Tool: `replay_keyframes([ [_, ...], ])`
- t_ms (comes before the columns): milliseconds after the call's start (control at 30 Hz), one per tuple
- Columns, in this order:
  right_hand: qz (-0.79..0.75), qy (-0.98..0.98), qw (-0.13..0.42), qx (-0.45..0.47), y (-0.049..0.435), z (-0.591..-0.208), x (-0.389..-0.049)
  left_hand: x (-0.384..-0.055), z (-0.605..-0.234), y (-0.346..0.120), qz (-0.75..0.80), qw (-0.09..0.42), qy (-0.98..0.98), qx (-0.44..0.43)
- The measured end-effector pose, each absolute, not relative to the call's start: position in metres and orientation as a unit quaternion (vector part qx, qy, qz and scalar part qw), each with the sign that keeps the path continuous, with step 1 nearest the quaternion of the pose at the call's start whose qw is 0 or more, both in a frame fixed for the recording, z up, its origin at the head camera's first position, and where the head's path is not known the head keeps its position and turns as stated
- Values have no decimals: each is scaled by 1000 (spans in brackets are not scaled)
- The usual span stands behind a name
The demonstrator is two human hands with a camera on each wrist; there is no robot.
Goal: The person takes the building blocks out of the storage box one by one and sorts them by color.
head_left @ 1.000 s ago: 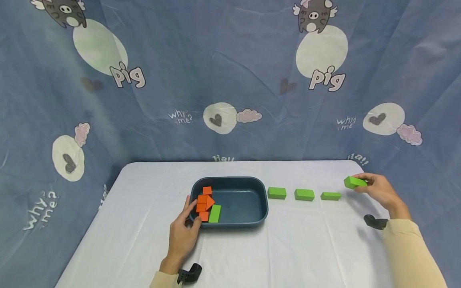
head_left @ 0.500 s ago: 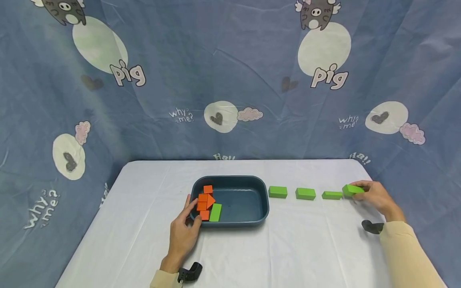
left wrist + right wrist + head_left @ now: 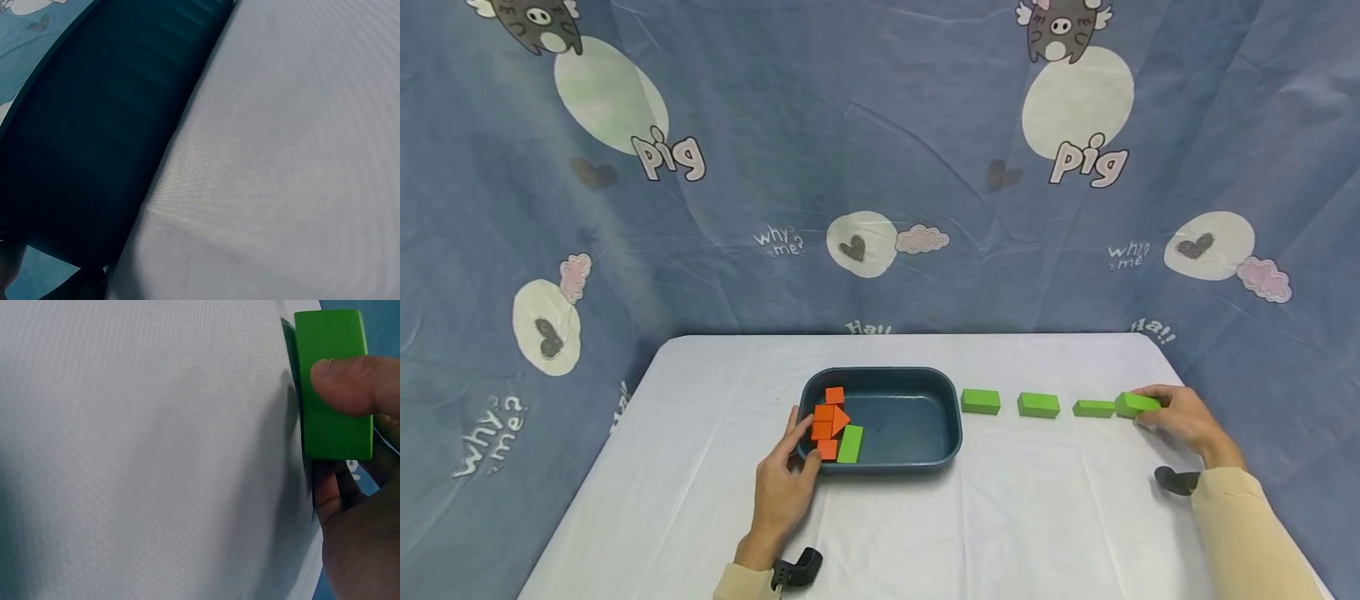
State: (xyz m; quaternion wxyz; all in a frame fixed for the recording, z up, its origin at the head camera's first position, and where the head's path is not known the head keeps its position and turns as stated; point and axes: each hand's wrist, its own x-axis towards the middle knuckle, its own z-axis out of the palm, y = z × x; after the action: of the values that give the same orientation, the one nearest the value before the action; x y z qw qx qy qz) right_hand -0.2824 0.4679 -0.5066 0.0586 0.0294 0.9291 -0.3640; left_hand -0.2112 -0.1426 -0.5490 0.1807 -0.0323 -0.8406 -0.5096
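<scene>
My right hand (image 3: pixel 1187 421) pinches a green block (image 3: pixel 1131 405) at the right end of a row on the white table. In the right wrist view, the thumb (image 3: pixel 344 381) lies across the block's broad face and other fingers show below it. Left of it, close by, is a thin green block (image 3: pixel 1093 408), then two thicker green blocks, the nearer (image 3: pixel 1038 406) and the farther (image 3: pixel 981 402). My left hand (image 3: pixel 784 492) holds the left side of a dark blue tray (image 3: pixel 887 468), thumb and a finger over its rim. The left wrist view shows mostly the tray's outer wall (image 3: pixel 94 137).
Inside the tray, several orange blocks (image 3: pixel 823 421) cluster at the left, with a green block (image 3: pixel 850 444) beside them. White cloth covers the table (image 3: pixel 1030 517). A blue patterned curtain (image 3: pixel 880 167) hangs behind and at both sides.
My right hand has come down and a little left with its green block, bringing it beside the thin green block. The left hand and tray stay in place.
</scene>
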Motion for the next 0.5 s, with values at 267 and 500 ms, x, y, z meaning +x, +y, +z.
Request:
replay_keyframes([
  [267, -360, 930, 65, 14, 463, -503, -284, -212, -550, -145, -509, 187, -839, -38],
  [500, -388, 919, 50, 44, 462, -488, -283, -211, -551, -146, -509, 188, -839, -40],
])
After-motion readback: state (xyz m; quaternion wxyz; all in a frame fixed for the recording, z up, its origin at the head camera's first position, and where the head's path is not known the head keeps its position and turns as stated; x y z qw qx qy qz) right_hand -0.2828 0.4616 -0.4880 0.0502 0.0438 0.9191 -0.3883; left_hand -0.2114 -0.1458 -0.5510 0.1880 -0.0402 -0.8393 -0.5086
